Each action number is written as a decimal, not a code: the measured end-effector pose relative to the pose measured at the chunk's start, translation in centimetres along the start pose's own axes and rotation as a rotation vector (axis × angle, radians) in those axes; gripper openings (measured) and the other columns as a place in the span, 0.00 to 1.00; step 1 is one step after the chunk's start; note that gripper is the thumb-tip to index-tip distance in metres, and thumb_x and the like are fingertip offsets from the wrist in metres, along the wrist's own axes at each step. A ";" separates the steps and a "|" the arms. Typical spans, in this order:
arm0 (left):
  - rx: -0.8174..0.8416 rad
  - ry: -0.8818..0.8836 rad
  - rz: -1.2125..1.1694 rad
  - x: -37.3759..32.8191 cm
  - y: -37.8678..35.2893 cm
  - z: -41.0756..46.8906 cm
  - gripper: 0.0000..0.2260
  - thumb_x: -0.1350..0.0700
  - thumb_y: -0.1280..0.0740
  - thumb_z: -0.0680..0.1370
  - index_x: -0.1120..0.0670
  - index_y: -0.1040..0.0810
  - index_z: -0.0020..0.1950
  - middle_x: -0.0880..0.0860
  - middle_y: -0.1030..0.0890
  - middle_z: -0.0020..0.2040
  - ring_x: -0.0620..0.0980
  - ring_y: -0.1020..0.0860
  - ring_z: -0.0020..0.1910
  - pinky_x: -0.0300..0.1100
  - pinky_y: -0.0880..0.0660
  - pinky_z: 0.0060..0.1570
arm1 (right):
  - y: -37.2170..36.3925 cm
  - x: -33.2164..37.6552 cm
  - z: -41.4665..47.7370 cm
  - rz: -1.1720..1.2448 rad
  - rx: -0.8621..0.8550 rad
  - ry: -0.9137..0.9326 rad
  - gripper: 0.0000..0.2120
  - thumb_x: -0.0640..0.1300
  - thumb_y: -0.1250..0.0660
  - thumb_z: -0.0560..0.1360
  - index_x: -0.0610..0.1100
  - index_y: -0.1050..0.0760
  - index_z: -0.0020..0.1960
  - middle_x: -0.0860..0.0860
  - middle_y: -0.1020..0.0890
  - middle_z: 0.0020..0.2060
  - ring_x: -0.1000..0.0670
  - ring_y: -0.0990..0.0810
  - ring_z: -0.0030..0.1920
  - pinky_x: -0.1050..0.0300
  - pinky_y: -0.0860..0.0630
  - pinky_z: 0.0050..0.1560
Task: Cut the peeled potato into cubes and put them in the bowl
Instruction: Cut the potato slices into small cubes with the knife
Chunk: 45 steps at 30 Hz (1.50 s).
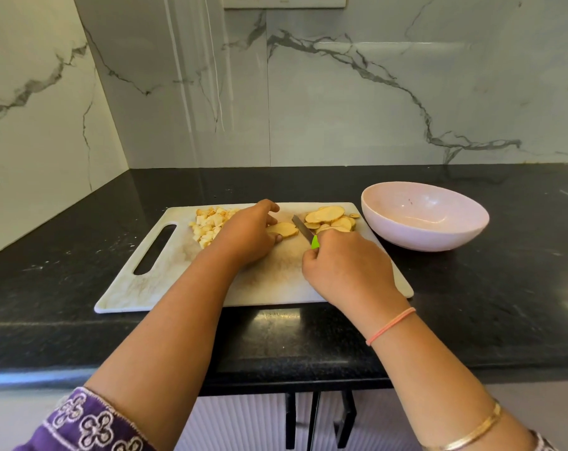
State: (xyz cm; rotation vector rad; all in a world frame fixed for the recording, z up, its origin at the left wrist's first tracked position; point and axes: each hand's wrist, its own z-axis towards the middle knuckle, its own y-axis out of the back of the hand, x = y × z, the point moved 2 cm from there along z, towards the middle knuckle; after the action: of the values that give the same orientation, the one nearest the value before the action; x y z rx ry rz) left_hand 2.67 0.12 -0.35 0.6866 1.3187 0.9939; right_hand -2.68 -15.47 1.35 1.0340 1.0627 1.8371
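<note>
On the cutting board (pixel 178 271), middle: a single potato slice (pixel 284 229) lies flat, waiting to be cubed.
Risk, fingers: my fingertips sit very near the blade. If the thin, damp slice skids as I press down, the edge could run into them.
Risk, slice: I pin only its left end, so I judge it could pivot and give ragged pieces.
Risk, pile: my right wrist passes close to the stack of slices (pixel 330 218) at the far right of the board and could nudge it off.
Left hand (pixel 247 236): reaches in from the near left, fingers curled over the slice, thumb at its near edge, pinching it down.
Right hand (pixel 347 271): knuckles up, clamped round the green handle of the knife (pixel 302 229). The blade points far-left, its tip beside the slice. I cannot tell whether it touches.
Hands: close together, not touching.
Cubes (pixel 208 226): heaped at the far left of the board, partly behind my left hand.
Bowl (pixel 406 242): on the counter (pixel 81 242), just right of the board, no potato in it.
</note>
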 end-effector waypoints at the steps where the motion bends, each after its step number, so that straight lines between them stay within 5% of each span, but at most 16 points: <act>1: -0.016 -0.001 0.003 0.0 0.0 -0.1 0.23 0.55 0.32 0.77 0.51 0.35 0.71 0.50 0.24 0.65 0.50 0.26 0.61 0.41 0.29 0.58 | 0.0 0.1 0.1 0.005 0.004 -0.003 0.09 0.48 0.44 0.79 0.46 0.33 0.41 0.52 0.33 0.32 0.48 0.31 0.37 0.58 0.41 0.30; 10: -0.064 0.007 0.033 -0.2 -0.4 -0.4 0.25 0.46 0.31 0.75 0.51 0.32 0.70 0.49 0.24 0.65 0.50 0.25 0.59 0.42 0.28 0.54 | 0.0 -0.2 0.8 0.027 0.001 -0.022 0.09 0.48 0.44 0.78 0.47 0.29 0.43 0.50 0.29 0.37 0.46 0.30 0.39 0.57 0.40 0.32; 18: -0.108 0.041 -0.007 -0.2 -0.6 -0.4 0.20 0.50 0.32 0.76 0.51 0.28 0.67 0.48 0.23 0.62 0.48 0.24 0.58 0.38 0.30 0.50 | 0.3 0.3 1.0 0.017 0.053 -0.026 0.11 0.47 0.43 0.77 0.47 0.35 0.37 0.51 0.31 0.34 0.46 0.30 0.39 0.59 0.42 0.30; 30: -0.157 0.110 -0.046 -0.7 -1.1 -0.7 0.17 0.53 0.34 0.77 0.52 0.27 0.65 0.50 0.21 0.61 0.49 0.24 0.57 0.40 0.28 0.50 | 3.1 2.1 2.8 -0.094 0.228 0.033 0.02 0.43 0.40 0.75 0.46 0.33 0.46 0.50 0.29 0.33 0.46 0.25 0.41 0.55 0.30 0.39; 37: -0.174 0.120 -0.039 -0.7 -1.0 -0.6 0.18 0.50 0.32 0.76 0.52 0.26 0.64 0.49 0.21 0.60 0.48 0.24 0.57 0.40 0.29 0.51 | 2.7 1.6 1.2 -0.103 0.182 0.054 0.03 0.44 0.41 0.76 0.46 0.33 0.44 0.48 0.27 0.38 0.46 0.28 0.40 0.56 0.32 0.39; 45: -0.173 0.109 -0.019 -1.1 -1.2 -0.6 0.18 0.50 0.32 0.76 0.53 0.26 0.65 0.50 0.21 0.60 0.49 0.23 0.57 0.40 0.28 0.51 | 2.5 1.8 0.4 -0.144 0.140 0.078 0.05 0.43 0.42 0.77 0.45 0.34 0.43 0.50 0.33 0.32 0.46 0.29 0.39 0.57 0.33 0.38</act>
State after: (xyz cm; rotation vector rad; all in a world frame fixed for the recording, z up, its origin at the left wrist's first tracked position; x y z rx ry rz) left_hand 2.34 -1.49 -1.03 0.4931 1.3137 1.1281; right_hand -3.59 -14.66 4.27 0.9458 1.2939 1.7184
